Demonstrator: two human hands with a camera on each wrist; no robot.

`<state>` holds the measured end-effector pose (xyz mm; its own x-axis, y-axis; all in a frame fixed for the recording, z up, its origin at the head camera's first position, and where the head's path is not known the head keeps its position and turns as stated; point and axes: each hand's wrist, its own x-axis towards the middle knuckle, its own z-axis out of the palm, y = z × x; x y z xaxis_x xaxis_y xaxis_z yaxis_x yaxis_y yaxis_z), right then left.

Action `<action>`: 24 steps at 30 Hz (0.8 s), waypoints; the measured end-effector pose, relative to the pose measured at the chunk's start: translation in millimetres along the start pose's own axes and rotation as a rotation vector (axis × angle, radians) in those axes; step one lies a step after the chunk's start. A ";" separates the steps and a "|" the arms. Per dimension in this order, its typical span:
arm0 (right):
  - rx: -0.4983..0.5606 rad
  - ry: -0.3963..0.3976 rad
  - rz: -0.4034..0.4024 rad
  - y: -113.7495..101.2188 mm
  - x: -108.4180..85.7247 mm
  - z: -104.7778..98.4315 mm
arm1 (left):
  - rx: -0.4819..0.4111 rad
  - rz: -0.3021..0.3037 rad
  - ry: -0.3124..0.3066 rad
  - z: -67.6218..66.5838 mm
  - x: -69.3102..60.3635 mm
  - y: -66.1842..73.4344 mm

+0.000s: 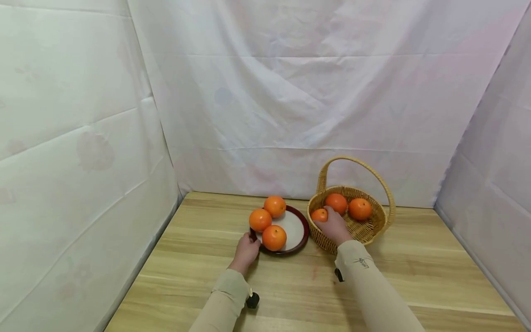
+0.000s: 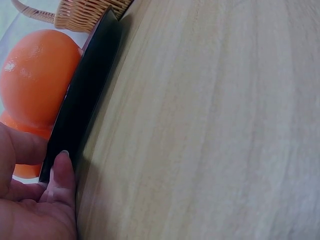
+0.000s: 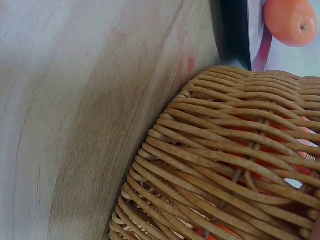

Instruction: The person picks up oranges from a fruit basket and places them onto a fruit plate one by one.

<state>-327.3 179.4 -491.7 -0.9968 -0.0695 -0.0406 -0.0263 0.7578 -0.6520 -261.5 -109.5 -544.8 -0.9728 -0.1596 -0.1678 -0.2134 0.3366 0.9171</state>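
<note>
My left hand (image 1: 246, 250) pinches the near-left rim of a round plate (image 1: 296, 230) with a white middle and a dark red-brown edge. In the left wrist view, the thumb and fingers clasp the plate's dark side (image 2: 86, 92). Three oranges sit crowded on the plate's left part, the nearest orange (image 1: 274, 238) close to that hand. Inside a wicker basket (image 1: 365, 236), my right hand (image 1: 334, 227) grips an orange (image 1: 319, 215) at the left side. Two more oranges lie there, a redder orange (image 1: 336, 203) and another orange (image 1: 360, 209). The right wrist view hides this hand's fingers behind the weave.
The basket's tall arched handle (image 1: 375, 173) rises over its back and right. Plate and basket stand side by side, nearly touching, on a wooden table (image 1: 182, 276). White cloth (image 1: 290, 101) hangs behind the table and along both sides.
</note>
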 end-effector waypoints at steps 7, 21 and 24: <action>0.009 -0.004 0.027 -5.0 -4.2 -1.7 | 0.003 -0.001 0.000 0.2 1.0 -1.0; 0.072 0.195 0.035 -8.0 -13.3 2.5 | 0.000 0.005 -0.004 -0.4 -0.7 -0.8; 0.105 0.236 0.017 -9.8 -17.5 3.2 | 0.003 0.012 0.002 -0.8 -1.4 -0.6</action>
<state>-309.4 171.1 -487.1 -0.9875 0.1056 0.1173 -0.0133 0.6849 -0.7285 -260.0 -110.2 -544.8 -0.9752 -0.1571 -0.1560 -0.2019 0.3417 0.9179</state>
